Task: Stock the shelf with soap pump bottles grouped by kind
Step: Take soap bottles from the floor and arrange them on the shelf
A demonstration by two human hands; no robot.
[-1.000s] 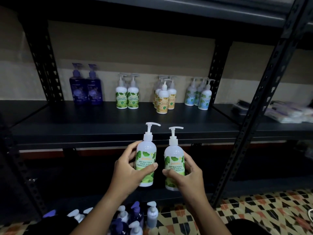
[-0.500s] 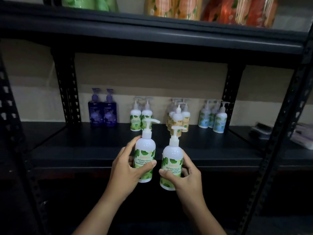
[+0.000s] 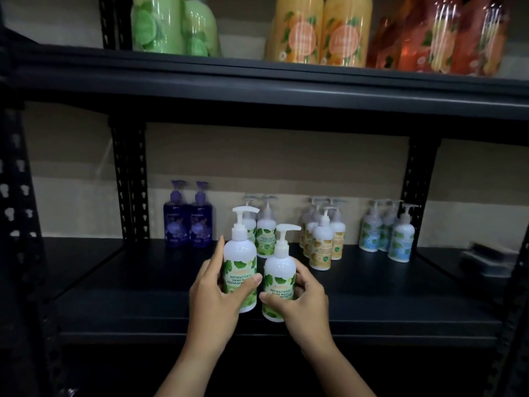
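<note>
**Inspector A:** We start at the left. On the shelf [image 3: 143, 285], towards the back, we record two purple bottles [image 3: 188, 224] side by side. Right of them stand two green-label bottles [image 3: 264, 230], partly hidden behind the bottles held in front.

**Inspector B:** Agreed. In the foreground, the left hand [image 3: 213, 293] has its grip clamped on the left green bottle [image 3: 240, 270]: thumb across the front label, fingers round the far left side, index finger lying up along the bottle's shoulder. The bottle is upright, its lower half inside the grip, the white pump [image 3: 243, 217] well clear above it.

**Inspector A:** Just beside it, the right hand [image 3: 303, 302] has its grip clamped on the right green bottle [image 3: 279, 285], thumb on the lower label, fingers curled round the right side. This bottle is upright too and sits slightly lower. We cannot tell whether the two bottles touch, nor whether either base rests on the shelf.

**Inspector B:** Both are over the front part of the shelf, in front of the green-label pair. Further right we note a cluster of yellow-label bottles [image 3: 322, 247], then a cluster of blue-label bottles [image 3: 400, 242] near the rear upright.

**Inspector A:** On the upper shelf [image 3: 257, 81]: large green bottles [image 3: 171, 24], orange bottles [image 3: 320, 32], red bottles [image 3: 440, 38].
</note>
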